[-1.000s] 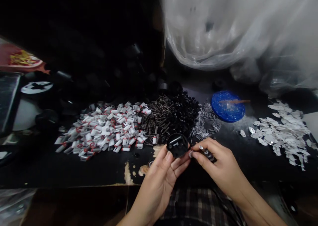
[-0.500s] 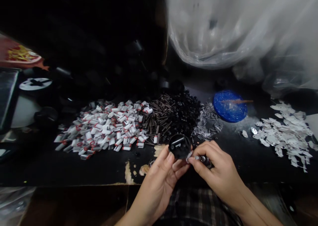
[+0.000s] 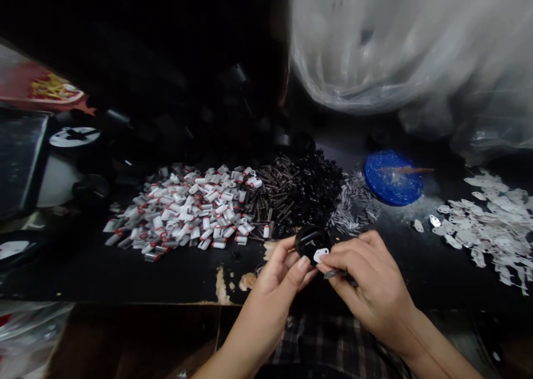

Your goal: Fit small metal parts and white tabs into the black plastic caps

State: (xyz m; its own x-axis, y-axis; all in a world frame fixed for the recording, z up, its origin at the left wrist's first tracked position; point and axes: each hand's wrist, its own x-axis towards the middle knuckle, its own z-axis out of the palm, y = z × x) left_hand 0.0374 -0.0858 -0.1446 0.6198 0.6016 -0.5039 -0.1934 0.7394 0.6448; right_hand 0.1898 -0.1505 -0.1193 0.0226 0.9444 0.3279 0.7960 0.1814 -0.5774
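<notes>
My left hand (image 3: 278, 290) is wrapped round a round black plastic part (image 3: 308, 238), its open side turned up towards me. Between the thumb and fingers of my right hand (image 3: 366, 282) is a small white plate with holes (image 3: 320, 255), held at the near right edge of the black part's opening. A slim dark tool (image 3: 334, 274) also sticks out of my right hand, under the forefinger; its kind is hard to make out. Similar white plates (image 3: 491, 223) lie heaped on the far right.
Across the black table (image 3: 166, 282) lie heaps of white-grey sleeves with red ends (image 3: 187, 207), dark springs (image 3: 270, 187), small black parts (image 3: 318, 184) and thin grey pieces (image 3: 353, 204). A blue lid (image 3: 393, 187) with glossy paste and a stick is behind. A clear plastic bag (image 3: 375, 51) hangs over the back.
The white plate has turned from nearly edge-on beside the rim to flat-faced over the black part's opening. The tool in my right hand has swung round. The whole view has shifted slightly.
</notes>
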